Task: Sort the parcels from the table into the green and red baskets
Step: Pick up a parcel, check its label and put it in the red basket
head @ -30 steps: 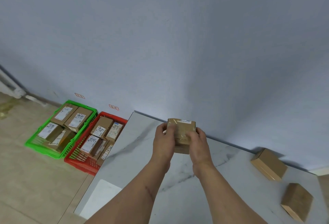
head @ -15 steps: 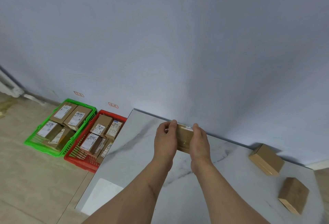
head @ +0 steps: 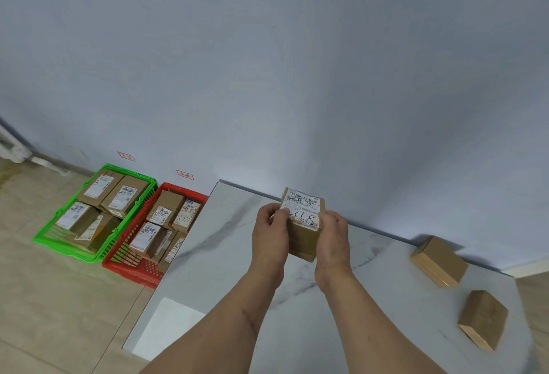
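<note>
While both hands [head: 300, 234] clasp it, cardboard parcel [head: 303, 235] shows paper label.

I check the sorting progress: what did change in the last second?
Both hands, left hand and right hand, kept holding the parcel and turned it so its label faces the camera. Two boxes on the table and both baskets stayed unchanged.

held parcel [head: 303, 225]: white label, handwritten "118" (upside down, print above illegible); parcel in red basket [head: 184, 212]: handwritten "8772".
</note>
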